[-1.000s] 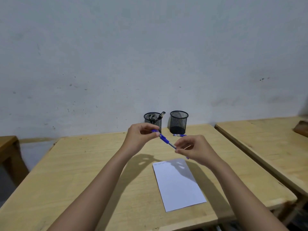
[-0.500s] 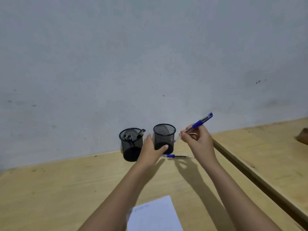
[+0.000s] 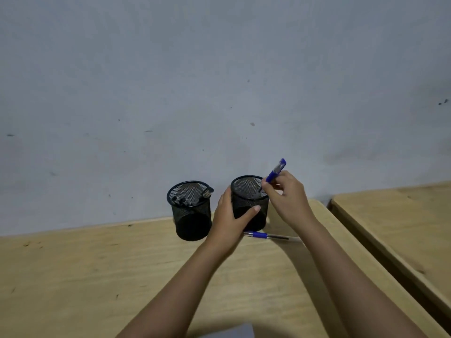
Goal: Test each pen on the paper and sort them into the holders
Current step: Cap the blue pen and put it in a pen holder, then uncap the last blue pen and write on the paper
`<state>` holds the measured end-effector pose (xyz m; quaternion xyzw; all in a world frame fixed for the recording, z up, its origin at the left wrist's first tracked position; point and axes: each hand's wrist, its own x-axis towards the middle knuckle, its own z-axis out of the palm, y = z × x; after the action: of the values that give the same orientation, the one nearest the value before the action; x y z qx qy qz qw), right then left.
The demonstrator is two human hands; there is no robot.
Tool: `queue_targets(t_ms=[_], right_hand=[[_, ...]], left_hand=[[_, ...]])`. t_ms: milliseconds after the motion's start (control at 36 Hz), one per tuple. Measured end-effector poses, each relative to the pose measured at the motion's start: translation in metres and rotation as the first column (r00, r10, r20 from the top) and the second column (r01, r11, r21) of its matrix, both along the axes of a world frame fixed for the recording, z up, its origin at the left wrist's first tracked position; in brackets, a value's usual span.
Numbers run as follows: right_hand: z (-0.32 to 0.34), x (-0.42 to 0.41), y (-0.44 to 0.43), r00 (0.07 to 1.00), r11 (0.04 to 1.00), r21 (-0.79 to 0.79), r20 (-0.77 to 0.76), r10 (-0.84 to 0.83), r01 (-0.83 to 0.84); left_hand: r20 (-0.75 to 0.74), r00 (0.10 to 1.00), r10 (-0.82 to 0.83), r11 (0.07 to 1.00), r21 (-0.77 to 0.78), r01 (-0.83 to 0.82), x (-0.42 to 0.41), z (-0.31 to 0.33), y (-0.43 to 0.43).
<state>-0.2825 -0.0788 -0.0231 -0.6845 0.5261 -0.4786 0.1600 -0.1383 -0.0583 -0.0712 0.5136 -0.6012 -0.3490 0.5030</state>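
Two black mesh holders stand at the back of the wooden table (image 3: pixel 73 276). The left holder (image 3: pixel 190 215) has several dark pens in it. My left hand (image 3: pixel 229 223) is wrapped around the right holder (image 3: pixel 249 203), thumb across its front. My right hand (image 3: pixel 288 198) holds a blue pen (image 3: pixel 274 174) tilted, its lower end dipping inside that holder's rim. Another blue pen (image 3: pixel 266 235) lies flat on the table just in front of the right holder. A corner of the white paper (image 3: pixel 234 332) shows at the bottom edge.
A grey wall rises right behind the holders. A second wooden table (image 3: pixel 402 228) stands to the right, with a dark gap between the two.
The view has moved closer to the holders. My left hand has closed around the right holder, and my right hand has brought the blue pen down into its mouth.
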Motion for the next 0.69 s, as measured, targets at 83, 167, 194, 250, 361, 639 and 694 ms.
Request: queue_targets(t_ms=[83, 167, 194, 250, 361, 639, 694], right_hand=[[0.0, -0.002, -0.003, 0.994, 1.0, 0.006, -0.109, 0.009, -0.008], [0.001, -0.004, 0.0, 0.994, 0.999, 0.021, -0.103, 0.031, -0.029], [0.002, -0.003, 0.002, 0.996, 0.999, 0.031, -0.072, 0.046, -0.044], [0.003, -0.006, 0.007, 0.997, 0.995, 0.063, 0.0, 0.078, -0.078], [0.001, -0.014, 0.023, 0.99, 0.991, 0.093, 0.11, 0.087, -0.097], [-0.048, -0.018, 0.062, 0.99, 0.977, 0.21, -0.129, 0.047, -0.019], [-0.055, -0.014, 0.062, 0.968, 0.979, 0.203, -0.237, 0.078, -0.029]], left_hand=[[0.013, 1.0, 0.002, 1.0, -0.01, -0.002, 0.0, -0.002, -0.003], [0.023, 1.0, 0.008, 1.0, -0.027, -0.008, 0.0, -0.003, -0.003], [0.028, 1.0, 0.006, 1.0, -0.03, -0.006, 0.001, -0.004, -0.004], [0.062, 0.998, -0.003, 1.0, -0.021, 0.005, 0.003, -0.004, -0.002], [0.267, 0.962, -0.059, 0.998, -0.006, 0.063, 0.008, 0.007, 0.02], [0.82, 0.523, -0.232, 0.972, 0.215, 0.093, 0.044, -0.003, 0.078], [0.838, 0.486, -0.247, 0.968, 0.237, 0.083, 0.046, -0.003, 0.084]])
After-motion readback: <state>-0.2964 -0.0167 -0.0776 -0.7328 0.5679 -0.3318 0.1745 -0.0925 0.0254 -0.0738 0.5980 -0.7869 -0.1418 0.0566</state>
